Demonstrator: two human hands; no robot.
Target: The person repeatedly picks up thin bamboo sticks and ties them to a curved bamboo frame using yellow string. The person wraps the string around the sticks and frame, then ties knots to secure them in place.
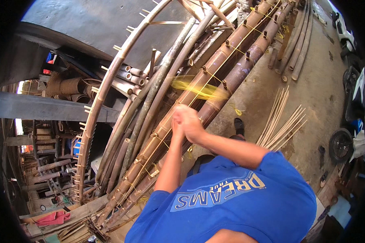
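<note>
Yellow twine [200, 90] stretches across the left pole [217, 60], blurred, just beyond your hands. This is the relation to check: the twine's long axis runs sideways over the left pole, from its left flank toward the right pole [238, 76] beside it. Contact between the twine and either pole cannot be confirmed from this view.

Your left hand [176, 120] and right hand [192, 126] meet above the left pole, nearer you than the twine. Your left forearm rises from the left pole's near stretch; your right forearm reaches in from its right side. The right hand appears nearer the twine's right end, though the overlap makes the margin uncertain.

Condition of hands: fingers look curled in against each other. Blur hides whether they grip the twine; you cannot be credited with a hold on this evidence.

Surroundings: a pegged arch [112, 69] curves to the left of the left pole; loose sticks [278, 126] lie fanned on the floor [251, 105] to its right.
</note>
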